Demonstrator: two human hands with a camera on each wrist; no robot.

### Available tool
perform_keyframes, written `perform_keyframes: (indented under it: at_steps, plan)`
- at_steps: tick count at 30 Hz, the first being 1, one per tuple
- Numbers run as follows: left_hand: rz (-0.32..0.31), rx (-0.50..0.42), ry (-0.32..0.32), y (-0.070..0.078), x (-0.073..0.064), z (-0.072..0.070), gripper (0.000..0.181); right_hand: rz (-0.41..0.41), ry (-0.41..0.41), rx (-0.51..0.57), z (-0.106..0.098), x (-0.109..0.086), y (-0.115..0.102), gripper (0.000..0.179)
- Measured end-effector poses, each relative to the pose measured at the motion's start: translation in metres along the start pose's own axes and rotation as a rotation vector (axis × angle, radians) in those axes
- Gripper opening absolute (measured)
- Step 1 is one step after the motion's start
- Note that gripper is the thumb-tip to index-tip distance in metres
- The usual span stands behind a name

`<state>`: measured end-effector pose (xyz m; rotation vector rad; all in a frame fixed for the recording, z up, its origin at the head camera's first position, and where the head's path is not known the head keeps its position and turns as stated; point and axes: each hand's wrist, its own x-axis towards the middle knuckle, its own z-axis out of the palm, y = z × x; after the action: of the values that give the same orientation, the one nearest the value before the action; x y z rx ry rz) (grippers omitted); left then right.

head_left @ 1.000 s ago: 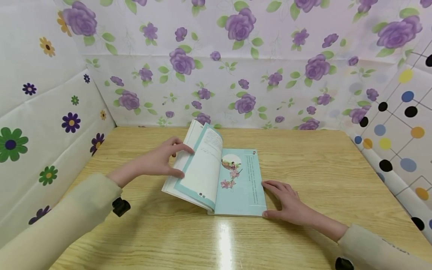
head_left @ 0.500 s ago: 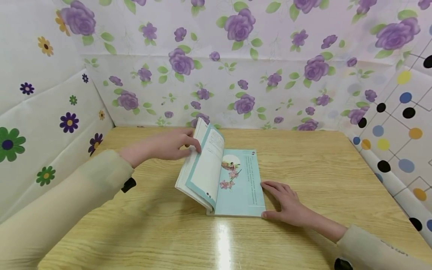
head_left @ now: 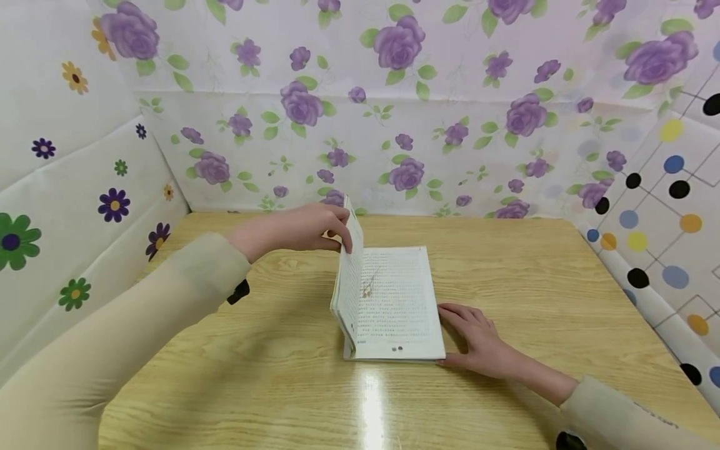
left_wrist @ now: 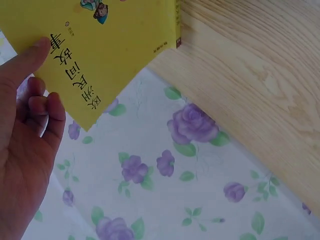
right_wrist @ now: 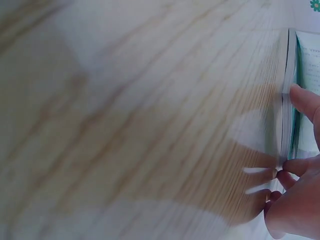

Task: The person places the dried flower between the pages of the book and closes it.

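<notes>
A paperback book [head_left: 396, 306] lies partly open on the wooden table, its right side flat with a printed page showing. My left hand [head_left: 306, 228] grips the raised left part, cover and pages together, which stands nearly upright. In the left wrist view the yellow cover [left_wrist: 120, 45] with black characters shows, and the left thumb [left_wrist: 37, 55] lies on it. My right hand [head_left: 478, 344] rests at the book's lower right edge, finger and thumb touching it. The right wrist view shows the right fingers [right_wrist: 302, 102] against the page edges [right_wrist: 287, 65].
The wooden table [head_left: 506, 269] extends around the book. Behind it hangs a white sheet with purple flowers [head_left: 399, 44]. Flowered cloth [head_left: 34, 187] borders the left side, and dotted cloth [head_left: 664, 219] the right.
My left hand has moved rightward, lifting the left part of the book from a slant to nearly upright. The blue illustrated page is now covered by a white text page. The right hand stays put.
</notes>
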<state>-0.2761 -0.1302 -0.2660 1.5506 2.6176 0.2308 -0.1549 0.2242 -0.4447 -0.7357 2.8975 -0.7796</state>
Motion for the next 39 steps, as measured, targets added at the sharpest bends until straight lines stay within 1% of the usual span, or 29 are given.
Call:
perform_keyframes:
  at_steps: [5,10,17,24,26,30,36,39]
  plan:
    - [0.034,0.004,0.060,0.002,0.009,0.004,0.010,0.009,-0.007,-0.005,0.001,0.000,-0.001,0.088]
    - [0.026,-0.033,0.074,0.001,0.017,0.007,0.008,0.004,0.002,-0.001,0.000,-0.001,-0.003,0.088]
    - [0.092,-0.064,0.113,-0.006,0.032,0.010,0.008,0.016,-0.009,0.008,0.000,0.000,-0.003,0.088]
    - [0.058,-0.101,0.087,-0.014,0.047,0.011,0.008,0.010,-0.009,0.012,0.001,0.000,-0.001,0.089]
    - [0.045,-0.112,0.091,-0.017,0.051,0.013,0.008,0.010,-0.009,0.013,0.002,0.000,-0.001,0.089]
    - [0.046,-0.134,0.098,-0.021,0.062,0.017,0.008,0.010,-0.003,0.011,0.002,-0.001,0.000,0.088]
    - [0.043,-0.161,0.083,-0.020,0.080,0.026,0.012,0.008,0.006,0.017,0.002,-0.002,0.002,0.088]
    - [0.040,-0.166,0.090,-0.018,0.089,0.032,0.015,0.011,0.005,0.025,0.001,-0.003,0.003,0.088]
